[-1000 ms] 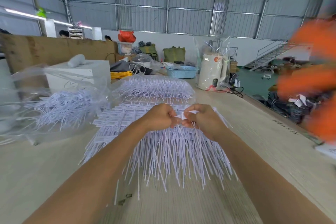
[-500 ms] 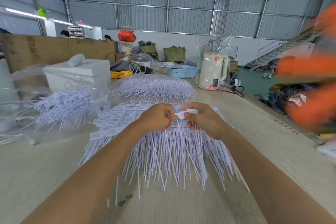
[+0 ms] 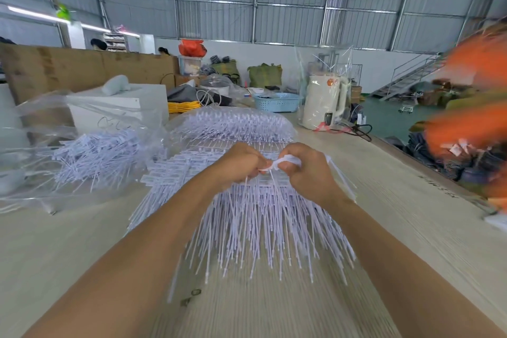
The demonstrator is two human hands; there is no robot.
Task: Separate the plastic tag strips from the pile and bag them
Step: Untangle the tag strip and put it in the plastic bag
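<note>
Tag strips (image 3: 255, 217) lie fanned in a pile on the wooden surface (image 3: 397, 200), their thin tails pointing toward 6 o'clock. Above the pile's far end, the left hand (image 3: 241, 163) and right hand (image 3: 310, 170) both pinch one white strip (image 3: 279, 162) between them. Bags (image 3: 90, 151) holding more strips sit at 9 and 12 o'clock.

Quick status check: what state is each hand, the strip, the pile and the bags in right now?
Left hand: pinching the strip.
Right hand: gripping the strip.
Strip: held between both hands.
Pile: loose on table.
Left bag: holds strips.
Far bag: full.
</note>
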